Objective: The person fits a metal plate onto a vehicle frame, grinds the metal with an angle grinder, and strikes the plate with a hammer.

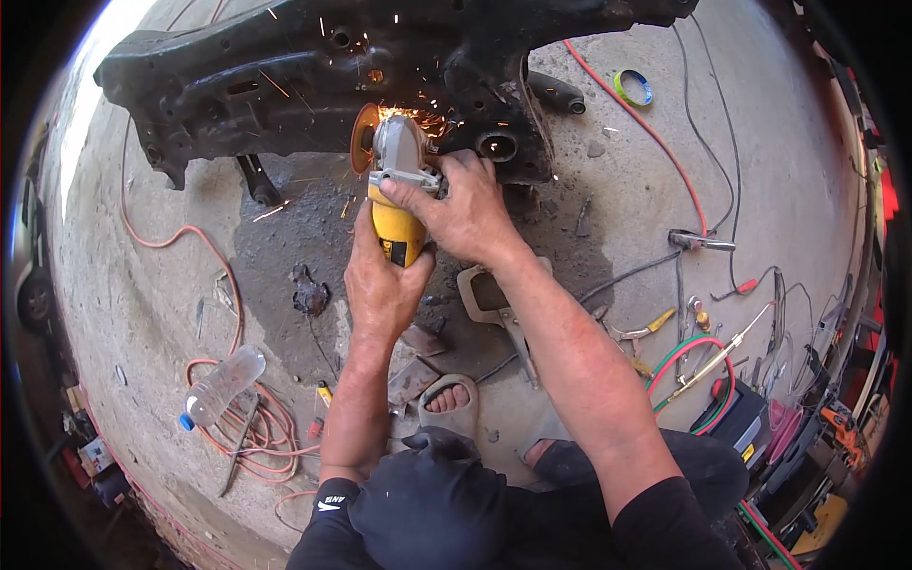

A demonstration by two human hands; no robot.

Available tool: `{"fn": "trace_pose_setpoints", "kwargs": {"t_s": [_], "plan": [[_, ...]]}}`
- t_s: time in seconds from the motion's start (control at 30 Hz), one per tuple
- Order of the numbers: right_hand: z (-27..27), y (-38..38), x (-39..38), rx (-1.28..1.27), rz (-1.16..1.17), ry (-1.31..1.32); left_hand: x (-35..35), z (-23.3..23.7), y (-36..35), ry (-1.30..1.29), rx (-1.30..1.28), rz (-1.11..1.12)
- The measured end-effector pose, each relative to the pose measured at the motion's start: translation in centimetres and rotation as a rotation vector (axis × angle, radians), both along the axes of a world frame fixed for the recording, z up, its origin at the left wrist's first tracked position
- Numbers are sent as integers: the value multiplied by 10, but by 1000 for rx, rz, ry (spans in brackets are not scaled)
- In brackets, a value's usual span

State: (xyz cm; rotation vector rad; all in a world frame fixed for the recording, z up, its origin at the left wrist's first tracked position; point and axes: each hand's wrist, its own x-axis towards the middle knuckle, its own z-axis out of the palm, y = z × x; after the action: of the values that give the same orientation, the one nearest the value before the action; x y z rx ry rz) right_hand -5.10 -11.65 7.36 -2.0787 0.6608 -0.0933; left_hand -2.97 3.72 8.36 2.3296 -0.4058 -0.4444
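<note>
My left hand (382, 290) is wrapped round the yellow body of an angle grinder (399, 228). My right hand (467, 211) grips the same grinder near its grey head, thumb across the top and fingers on the far right side, partly hidden. The reddish-brown disc (363, 139) stands on edge at the left of the head. Bright orange sparks (418, 120) spray where the grinder meets a large black metal car frame part (266, 104). The exact contact spot is hidden behind the head.
A water bottle (224, 382) lies by a coiled orange hose (255, 427) at left. On the right are a clamp-like tool (701, 241), a brass torch (717, 363), red and green hoses, cables and a toolbox (736, 423). Locking pliers (489, 299) lie near my sandalled foot (448, 399).
</note>
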Motion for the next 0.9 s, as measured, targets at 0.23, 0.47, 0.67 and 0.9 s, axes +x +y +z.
{"fn": "trace_pose_setpoints", "kwargs": {"t_s": [0.23, 0.47, 0.67, 0.9], "plan": [[1, 1, 1, -45, -3, 14, 0, 1, -1, 29, 24, 9], [2, 1, -3, 29, 24, 35, -2, 2, 3, 34, -12, 15], [2, -13, -16, 92, 232, 62, -19, -5, 20, -34, -61, -12], [-3, -14, -21, -2, 265, 52, -15, -10, 19, -91, -86, 51]]}}
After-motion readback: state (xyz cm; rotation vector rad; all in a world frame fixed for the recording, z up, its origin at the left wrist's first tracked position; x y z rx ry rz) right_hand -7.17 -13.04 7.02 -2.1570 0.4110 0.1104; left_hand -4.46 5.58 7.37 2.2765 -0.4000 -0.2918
